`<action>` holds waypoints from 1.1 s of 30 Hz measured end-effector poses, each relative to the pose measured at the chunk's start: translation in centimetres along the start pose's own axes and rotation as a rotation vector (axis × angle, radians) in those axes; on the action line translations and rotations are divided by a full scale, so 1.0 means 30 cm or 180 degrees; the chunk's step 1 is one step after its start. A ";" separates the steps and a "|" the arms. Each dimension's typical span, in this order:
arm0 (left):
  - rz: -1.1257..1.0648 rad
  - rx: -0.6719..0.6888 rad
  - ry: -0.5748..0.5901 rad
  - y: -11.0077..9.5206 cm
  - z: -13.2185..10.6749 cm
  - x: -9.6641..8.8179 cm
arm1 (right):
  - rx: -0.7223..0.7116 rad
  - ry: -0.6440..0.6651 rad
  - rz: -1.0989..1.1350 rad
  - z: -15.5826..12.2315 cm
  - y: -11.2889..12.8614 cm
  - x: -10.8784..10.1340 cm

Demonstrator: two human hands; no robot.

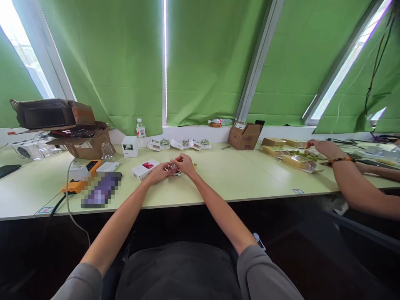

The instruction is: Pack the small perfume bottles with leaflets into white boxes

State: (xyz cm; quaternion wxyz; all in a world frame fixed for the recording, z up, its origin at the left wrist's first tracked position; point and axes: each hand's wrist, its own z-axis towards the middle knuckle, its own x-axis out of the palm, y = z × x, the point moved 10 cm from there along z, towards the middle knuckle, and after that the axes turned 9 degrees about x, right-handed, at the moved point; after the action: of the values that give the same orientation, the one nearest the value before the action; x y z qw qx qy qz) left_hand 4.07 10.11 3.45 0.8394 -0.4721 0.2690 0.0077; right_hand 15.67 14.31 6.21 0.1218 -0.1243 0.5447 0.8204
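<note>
My left hand (160,171) and my right hand (185,163) meet over the pale green table (225,175), both closed around a small clear glass object (175,168) between the fingertips. A white box with a pink picture (145,169) lies just left of my left hand. A small gold cap-like piece (195,166) stands right of my right hand.
An open cardboard box (84,141), a glass jar (106,151), a small white box (129,146) and a water bottle (141,132) stand at the back left. Another carton (244,136) sits behind centre. A co-worker's hand (323,148) handles yellow boxes (295,160) at right.
</note>
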 end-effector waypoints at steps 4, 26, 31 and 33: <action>-0.0005 -0.0009 -0.0040 -0.003 -0.003 -0.002 | -0.0038 -0.0155 -0.0216 0.001 -0.004 -0.003; -0.0208 -0.0280 0.0057 0.023 -0.005 0.002 | 0.0524 0.0643 0.0962 0.008 -0.039 0.010; -0.0344 -0.0340 0.0245 0.020 -0.009 0.017 | 0.0520 0.0950 0.0912 -0.009 -0.015 0.008; -0.0247 -0.0353 0.0191 0.026 -0.008 0.010 | 0.0520 0.1106 0.0947 -0.017 -0.008 0.012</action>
State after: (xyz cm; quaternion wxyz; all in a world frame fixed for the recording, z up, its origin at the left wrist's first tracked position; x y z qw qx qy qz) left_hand 4.01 10.30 2.60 0.8032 -0.5280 0.2747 -0.0241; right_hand 15.44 13.94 5.69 -0.0863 -0.1716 0.6343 0.7488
